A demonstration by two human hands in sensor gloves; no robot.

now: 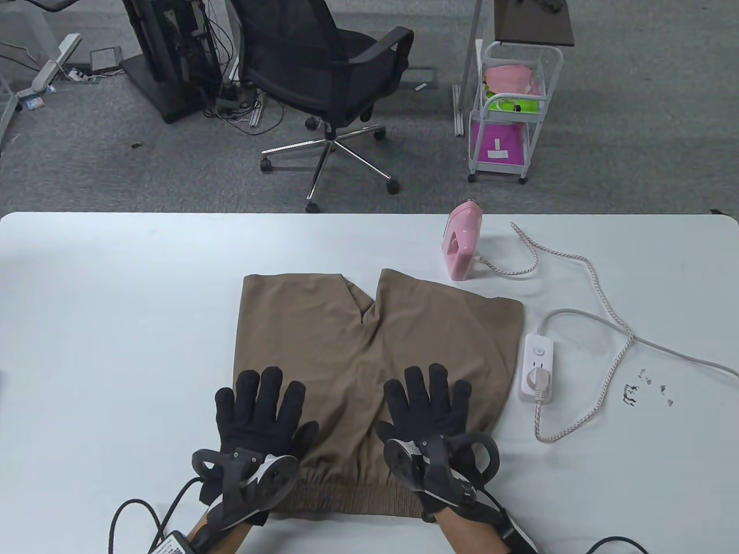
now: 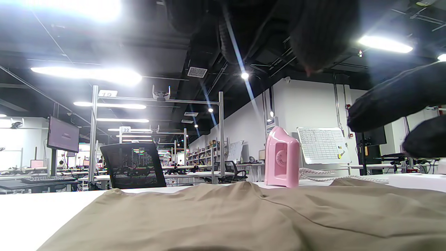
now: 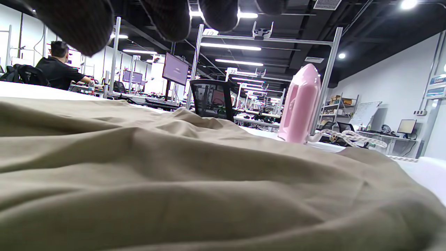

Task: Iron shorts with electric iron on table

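both hands flat, fingers spread, nothing pinched. left hand (image 1: 260,412) rests palm-down on the left half of the shorts (image 1: 375,346) near the waistband, right hand (image 1: 430,412) same on the right half. from the wrist views the fingertips hang above the cloth, so how hard they press i cannot tell

shorts are tan, laid flat mid-worktop (image 1: 115,300), elastic waistband toward the person, leg openings pointing away, crotch split between the legs. soft folds show on the cloth in the right wrist view, so it is not yet smooth

pink iron (image 1: 462,245) stands upright on its heel just beyond the right leg hem, apart from the cloth. its braided cord (image 1: 600,300) loops right and runs down to the white power strip (image 1: 538,366) just beside the shorts' right edge, plug seated

step in hand looks like smoothing the cloth before ironing. to do it well: sweep both palms outward from the centre seam toward hems and sides, keep waistband straight, push wrinkles off the edge instead of bunching them. right hand is the nearer one to the iron; mind the cord so it does not drag over the cloth or tug the strip
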